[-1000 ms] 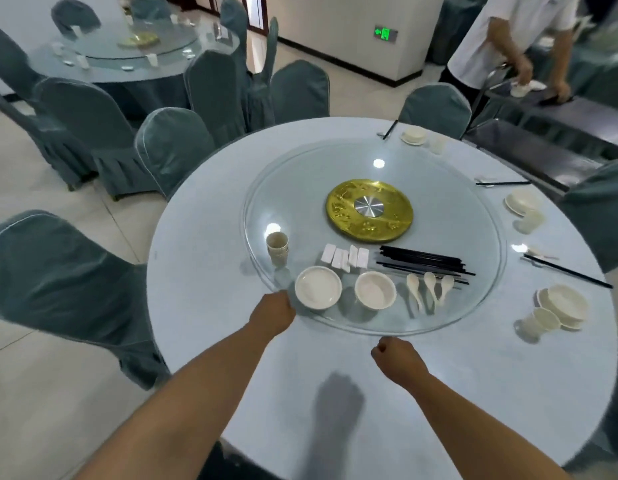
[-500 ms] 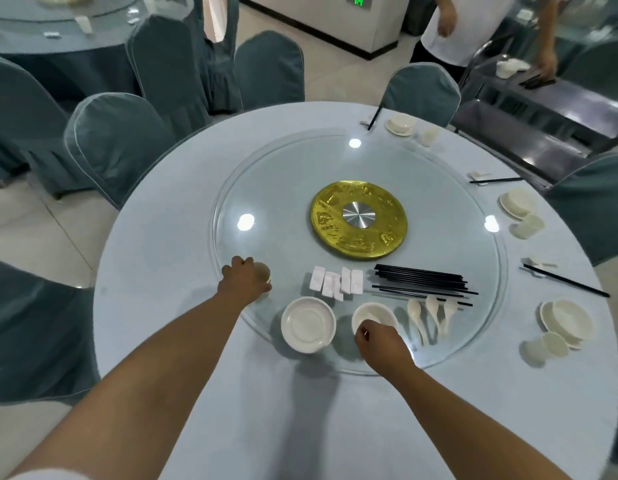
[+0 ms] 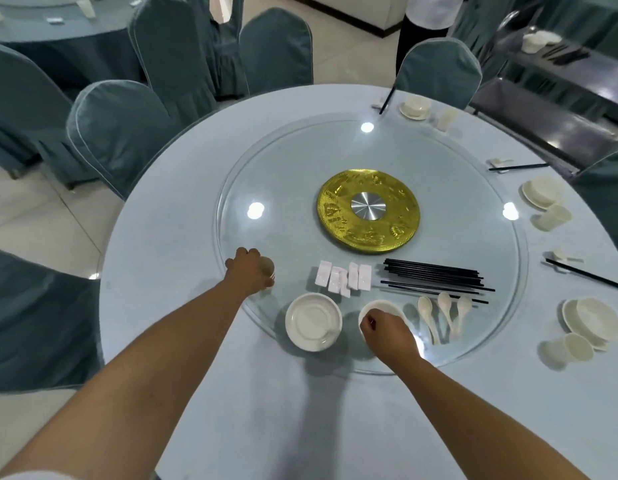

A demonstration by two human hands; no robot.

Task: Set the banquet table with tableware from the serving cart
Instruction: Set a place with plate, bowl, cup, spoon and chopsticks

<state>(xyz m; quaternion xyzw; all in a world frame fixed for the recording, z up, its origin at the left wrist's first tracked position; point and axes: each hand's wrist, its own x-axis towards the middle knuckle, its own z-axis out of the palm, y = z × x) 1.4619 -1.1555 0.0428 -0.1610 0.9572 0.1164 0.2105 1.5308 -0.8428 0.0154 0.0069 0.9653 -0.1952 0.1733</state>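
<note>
On the glass turntable of the round banquet table, my left hand grips a small cream cup at the near left rim. My right hand pinches the near rim of a white bowl. A stack of white saucers sits between the two hands. Behind them lie white chopstick rests, a bundle of black chopsticks and three white spoons.
Finished place settings with plate, bowl, cup and chopsticks line the table's right edge and far side. A gold disc marks the turntable's centre. Covered chairs ring the table. A metal serving cart and a person stand far right.
Both hands reached forward from the near table edge onto the turntable. The left hand took hold of the cup and the right hand took the bowl's rim.
</note>
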